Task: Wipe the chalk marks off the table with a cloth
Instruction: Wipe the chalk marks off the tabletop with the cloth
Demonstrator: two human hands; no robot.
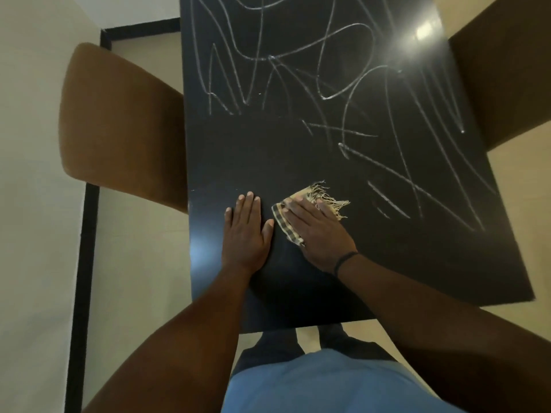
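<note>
Cloth: small beige-and-dark checked woven cloth (286,223) with a frayed pale fringe at its 1 o'clock edge; lies flat on the worktop.
Chalk marks: white looping chalk scribbles (328,84) across the far and right areas.
Worktop: glossy black rectangular worktop (268,156); near-left area bare of marks.
Right hand: right hand (316,231) flat, fingers straight, pressing the cloth, which shows at its 9 and 12 o'clock sides.
Left hand: left hand (247,228) released, palm flat on the worktop, at 9 o'clock of the cloth, just beside it.

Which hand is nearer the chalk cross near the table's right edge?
Right. The right hand presses flat on the cloth, just left of the chalk cross. The left hand lies flat on the bare table, further left, beyond the cloth.
</note>
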